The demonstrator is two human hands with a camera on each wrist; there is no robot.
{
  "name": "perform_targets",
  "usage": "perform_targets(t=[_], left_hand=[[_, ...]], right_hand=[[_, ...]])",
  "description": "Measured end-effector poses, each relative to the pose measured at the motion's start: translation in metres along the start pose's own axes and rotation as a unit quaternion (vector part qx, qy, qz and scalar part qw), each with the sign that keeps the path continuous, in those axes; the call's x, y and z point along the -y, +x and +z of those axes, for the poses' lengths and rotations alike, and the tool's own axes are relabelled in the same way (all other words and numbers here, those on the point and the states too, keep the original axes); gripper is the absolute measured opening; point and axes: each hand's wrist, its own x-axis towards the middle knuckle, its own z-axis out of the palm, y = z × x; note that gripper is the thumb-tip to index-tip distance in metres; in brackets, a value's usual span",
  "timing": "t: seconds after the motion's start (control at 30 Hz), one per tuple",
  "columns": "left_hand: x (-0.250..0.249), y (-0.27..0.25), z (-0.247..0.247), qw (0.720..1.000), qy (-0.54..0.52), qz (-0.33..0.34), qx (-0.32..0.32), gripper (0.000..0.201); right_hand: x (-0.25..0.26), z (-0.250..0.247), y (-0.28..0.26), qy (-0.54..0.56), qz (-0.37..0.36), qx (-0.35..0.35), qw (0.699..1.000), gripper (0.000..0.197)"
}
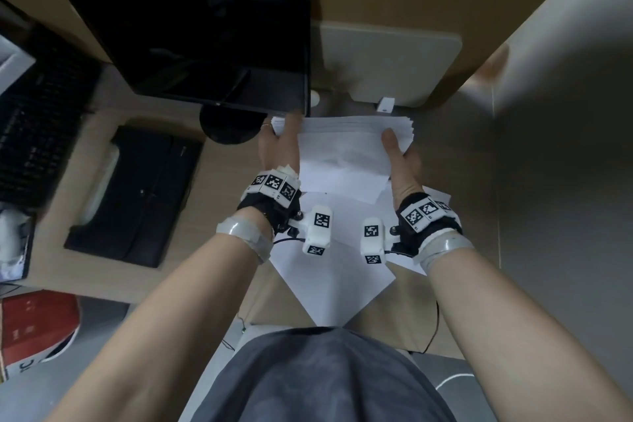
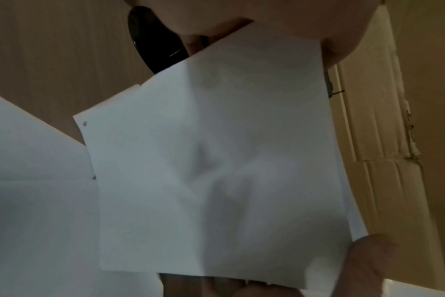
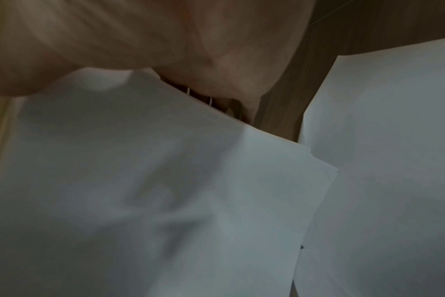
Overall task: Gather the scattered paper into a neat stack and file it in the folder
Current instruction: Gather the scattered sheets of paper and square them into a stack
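Observation:
A stack of white paper is held up above the desk, tilted, with its far edges fanned unevenly. My left hand grips its left edge, fingers curled round the far corner. My right hand grips the right edge, thumb on top. Loose white sheets lie skewed on the desk beneath my wrists. A black folder lies flat and closed to the left of my left hand. The wrist views show the stack from below, with the loose sheets beside it.
A dark monitor stands behind the folder, its round base just left of the stack. A black keyboard lies far left. A cream panel stands behind the stack. A red box sits low on the left.

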Motion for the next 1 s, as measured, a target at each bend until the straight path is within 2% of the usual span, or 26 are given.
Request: perform_targets(t=[0.1,0.2,0.23,0.3,0.33,0.37,0.43,0.47,0.53,0.6,0.63,0.73,0.77,0.83,0.87,0.93,1.0], left_hand=[[0.005,-0.006,-0.004,1.0,-0.006,-0.003,-0.023,0.046],[0.009,-0.007,-0.009,0.999,-0.024,0.005,-0.03,0.037],[0.009,-0.008,-0.009,0.999,-0.029,0.0,-0.026,0.043],[0.012,-0.011,-0.01,1.0,-0.023,-0.02,-0.002,0.072],[0.013,-0.011,-0.01,0.999,-0.02,-0.033,0.009,0.078],[0.012,-0.012,-0.011,0.999,-0.02,-0.034,0.016,0.073],[0.008,-0.013,-0.013,0.999,-0.01,-0.023,0.034,0.048],[0.006,-0.013,-0.015,0.999,-0.004,-0.01,0.041,0.051],[0.01,-0.01,-0.017,0.997,0.002,0.02,0.071,0.071],[0.015,-0.006,-0.022,0.994,0.031,0.035,0.103,0.063],[0.018,-0.003,-0.024,0.991,0.054,0.036,0.113,0.064],[0.028,0.009,-0.028,0.978,0.158,0.042,0.134,0.093],[0.032,0.014,-0.029,0.971,0.196,0.042,0.132,0.096],[0.039,0.024,-0.029,0.963,0.24,0.036,0.115,0.087],[0.04,0.027,-0.028,0.966,0.234,0.031,0.102,0.08],[0.044,0.034,-0.025,0.972,0.217,0.016,0.088,0.07],[0.049,0.04,-0.022,0.972,0.209,0.005,0.105,0.063]], right_hand=[[0.005,0.004,0.004,-0.001,-0.007,-0.017,1.0,0.069],[0.011,0.01,0.006,0.005,-0.002,-0.021,1.0,0.065],[0.012,0.01,0.007,0.002,0.001,-0.024,1.0,0.062],[0.009,0.009,0.009,0.004,0.005,-0.032,0.999,0.049],[0.008,0.01,0.009,0.011,0.006,-0.038,0.999,0.042],[0.009,0.01,0.009,0.015,0.008,-0.042,0.999,0.036],[0.013,0.011,0.01,0.025,0.012,-0.049,0.998,0.033],[0.015,0.012,0.012,0.035,0.016,-0.051,0.998,0.036],[0.019,0.015,0.013,0.047,0.017,-0.057,0.997,0.051],[0.018,0.018,0.017,0.044,0.019,-0.063,0.997,0.061],[0.018,0.018,0.019,0.043,0.02,-0.066,0.997,0.057],[0.016,0.017,0.023,0.053,0.02,-0.08,0.995,0.032],[0.016,0.017,0.023,0.053,0.023,-0.082,0.995,0.031],[0.016,0.018,0.021,0.025,0.024,-0.075,0.997,0.033],[0.015,0.017,0.02,0.007,0.016,-0.063,0.998,0.035],[0.005,0.009,0.022,-0.041,-0.003,-0.028,0.999,0.054],[-0.009,-0.002,0.021,-0.097,0.006,0.018,0.995,0.07]])
